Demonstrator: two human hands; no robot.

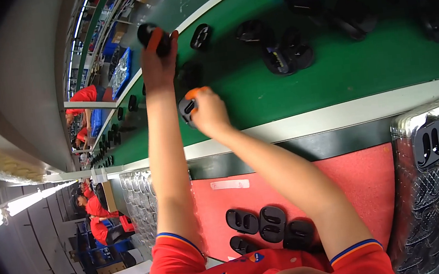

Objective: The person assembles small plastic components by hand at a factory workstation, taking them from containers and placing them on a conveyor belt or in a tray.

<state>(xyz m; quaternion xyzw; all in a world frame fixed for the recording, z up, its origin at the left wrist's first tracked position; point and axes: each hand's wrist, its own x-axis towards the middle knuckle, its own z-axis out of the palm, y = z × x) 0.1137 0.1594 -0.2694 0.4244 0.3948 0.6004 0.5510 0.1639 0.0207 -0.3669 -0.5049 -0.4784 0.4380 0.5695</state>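
Note:
My left hand (161,62) is stretched far over the green conveyor belt (258,97), its fingers closed around a black oval plastic part (149,35); motion blurs them somewhat. Nearer to me, my right hand (209,111) grips a dark grey oval plastic part (187,108) by its edge, low over the belt's near side. Orange covers are on fingers of both hands. Just right of my left hand lies a black part with slots (200,36). A dark, blurred piece sits between the two hands.
More black parts (286,56) are scattered over the belt to the right. A red mat (354,181) before me bears several black slotted parts (272,223). Clear plastic trays (431,188) stand right, others (140,200) left. Co-workers in red shirts (98,210) are farther left.

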